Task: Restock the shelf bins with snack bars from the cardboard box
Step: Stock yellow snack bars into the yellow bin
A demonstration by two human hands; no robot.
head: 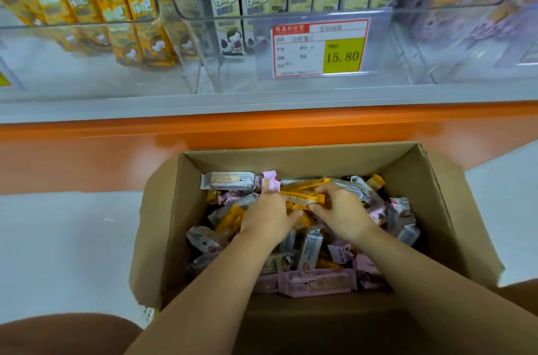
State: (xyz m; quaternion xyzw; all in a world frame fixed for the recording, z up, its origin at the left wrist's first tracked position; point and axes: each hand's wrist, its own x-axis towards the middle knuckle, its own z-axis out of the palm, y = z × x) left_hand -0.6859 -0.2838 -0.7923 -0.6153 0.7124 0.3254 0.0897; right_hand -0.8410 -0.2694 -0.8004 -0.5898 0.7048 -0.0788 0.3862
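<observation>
An open cardboard box (166, 226) stands on the floor below the shelf, full of mixed snack bars in yellow, grey and pink wrappers. Both of my hands are inside it. My left hand (269, 216) and my right hand (339, 213) together hold a small bunch of yellow bars (304, 194) above the pile, one hand at each side. Above, a clear bin (87, 43) at the left holds yellow bars upright. The middle clear bin (203, 69) holds grey-cream bars, with room at its left side.
A price tag (318, 47) reading 15.80 hangs on the middle bin's front. A third bin (465, 43) with purple packs sits at the right. An orange shelf base (116, 133) runs behind the box. My knees show at the bottom corners.
</observation>
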